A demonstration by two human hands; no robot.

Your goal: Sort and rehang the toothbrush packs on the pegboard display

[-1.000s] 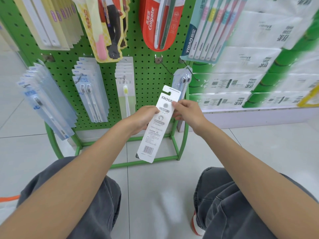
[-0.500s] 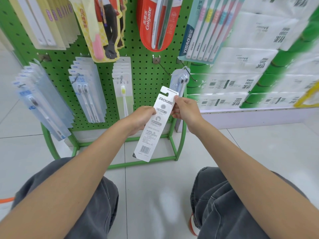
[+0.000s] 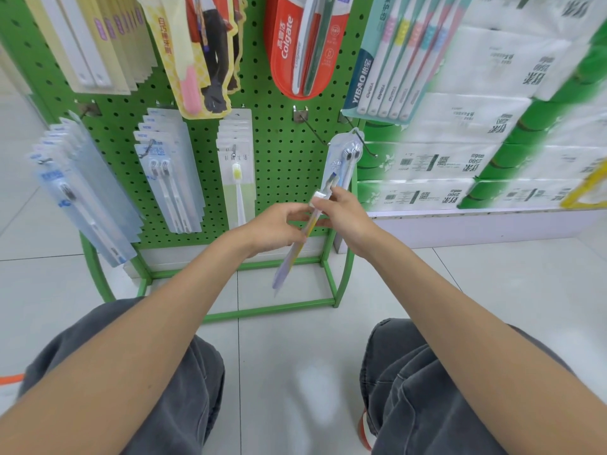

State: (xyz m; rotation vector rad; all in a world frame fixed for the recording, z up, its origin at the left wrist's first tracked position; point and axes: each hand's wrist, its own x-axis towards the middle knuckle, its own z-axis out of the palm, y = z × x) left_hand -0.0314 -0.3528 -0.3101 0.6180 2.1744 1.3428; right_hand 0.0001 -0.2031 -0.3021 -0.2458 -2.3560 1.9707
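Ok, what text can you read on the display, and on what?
"Colgate": red pack.
"YIBAO": teal multi-brush pack.
"2500", upside down: tissue packs.
Held pack: edge-on, nothing readable.
Other pack labels: too small or blurred.

Pegboard (image 3: 289,165): bright green, regular grid of dark holes. Toothbrush pack (image 3: 297,247) you hold mid-frame: pale lilac, yellow streak along it. Colgate pack (image 3: 289,50), top centre: red, white lettering. Hanging packs (image 3: 88,192), left of frame: translucent pale blue. Your trousers (image 3: 443,389): dark grey. Floor (image 3: 295,356): pale grey tiles.
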